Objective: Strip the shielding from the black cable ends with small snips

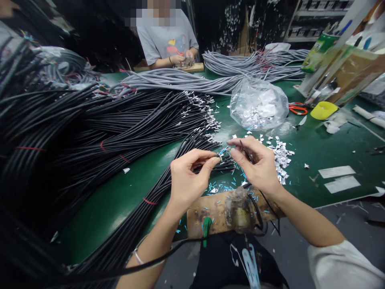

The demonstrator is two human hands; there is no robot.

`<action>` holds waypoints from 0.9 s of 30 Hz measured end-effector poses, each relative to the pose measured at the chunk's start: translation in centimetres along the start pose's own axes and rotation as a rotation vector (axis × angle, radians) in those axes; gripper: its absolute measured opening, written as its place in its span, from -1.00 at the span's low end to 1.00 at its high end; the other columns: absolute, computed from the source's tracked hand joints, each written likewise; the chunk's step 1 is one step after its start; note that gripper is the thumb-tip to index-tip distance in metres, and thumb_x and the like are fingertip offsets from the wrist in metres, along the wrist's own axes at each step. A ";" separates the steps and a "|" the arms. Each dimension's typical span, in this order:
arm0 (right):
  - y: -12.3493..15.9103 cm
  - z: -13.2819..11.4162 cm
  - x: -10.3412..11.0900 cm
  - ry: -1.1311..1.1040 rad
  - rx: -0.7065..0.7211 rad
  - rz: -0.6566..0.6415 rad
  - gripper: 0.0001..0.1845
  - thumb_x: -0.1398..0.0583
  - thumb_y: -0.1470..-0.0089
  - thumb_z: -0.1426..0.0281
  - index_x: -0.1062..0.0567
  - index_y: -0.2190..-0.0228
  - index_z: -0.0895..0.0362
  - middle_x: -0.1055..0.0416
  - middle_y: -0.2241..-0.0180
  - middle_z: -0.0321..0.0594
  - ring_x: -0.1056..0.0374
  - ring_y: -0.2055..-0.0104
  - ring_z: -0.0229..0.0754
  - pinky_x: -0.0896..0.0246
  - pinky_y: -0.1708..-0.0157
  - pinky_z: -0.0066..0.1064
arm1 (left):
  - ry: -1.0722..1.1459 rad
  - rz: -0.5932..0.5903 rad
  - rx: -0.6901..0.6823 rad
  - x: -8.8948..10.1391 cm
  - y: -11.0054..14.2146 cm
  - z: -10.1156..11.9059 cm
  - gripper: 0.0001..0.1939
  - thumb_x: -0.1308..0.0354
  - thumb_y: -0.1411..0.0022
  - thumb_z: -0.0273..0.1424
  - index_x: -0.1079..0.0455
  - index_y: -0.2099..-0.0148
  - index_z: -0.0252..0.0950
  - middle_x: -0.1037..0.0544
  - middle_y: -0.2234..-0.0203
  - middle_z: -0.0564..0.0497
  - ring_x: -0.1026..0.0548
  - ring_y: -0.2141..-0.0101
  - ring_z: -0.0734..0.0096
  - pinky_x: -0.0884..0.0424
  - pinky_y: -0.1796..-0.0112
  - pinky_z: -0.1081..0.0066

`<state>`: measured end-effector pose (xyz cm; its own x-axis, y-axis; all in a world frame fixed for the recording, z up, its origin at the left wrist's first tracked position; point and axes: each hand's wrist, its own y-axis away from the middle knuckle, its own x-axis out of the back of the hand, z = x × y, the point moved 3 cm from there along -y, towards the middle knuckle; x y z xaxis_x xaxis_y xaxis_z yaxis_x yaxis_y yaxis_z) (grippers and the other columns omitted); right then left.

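Observation:
My left hand (190, 174) pinches the end of a black cable between thumb and forefinger. Thin blue and pale wires (223, 151) fan out of that end toward the right. Close by on the right, my right hand (260, 162) has its thumb and forefinger at the wire tips. A slim dark tool (245, 148), its exact kind unclear, is tucked in the right hand's fingers. Below both hands lies a stained wooden board (200, 214) with a lumpy, dirty block (240, 210) on it. Small blue offcuts (222, 186) are scattered around.
Black cable bundles (120, 132) cover the left; grey cables (180, 80) lie behind. A clear bag (258, 104) of foil scraps, orange-handled scissors (297, 108) and a yellow object (324, 110) sit to the right. Foil bits (281, 158) are piled nearby. Across the table sits another person (168, 40).

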<state>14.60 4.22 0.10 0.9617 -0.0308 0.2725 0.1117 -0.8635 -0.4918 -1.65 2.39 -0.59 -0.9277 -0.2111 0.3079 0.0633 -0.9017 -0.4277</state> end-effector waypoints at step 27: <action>-0.2 -0.3 0.5 0.217 0.134 0.004 -0.76 -0.15 -0.12 0.34 -0.49 0.17 0.14 -0.46 0.28 -0.19 -0.36 0.26 -0.26 -0.25 0.25 -0.38 | -0.105 0.129 -0.202 0.5 0.1 1.1 -0.91 -0.27 -0.05 -0.49 -0.52 0.32 -0.25 -0.51 0.51 0.08 -0.41 0.51 0.55 -0.34 0.50 0.50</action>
<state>14.94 4.23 0.57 0.8873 -0.1540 0.4347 0.1541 -0.7895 -0.5941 -1.74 1.79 0.45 -0.8726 -0.3674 0.3219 0.0945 -0.7735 -0.6267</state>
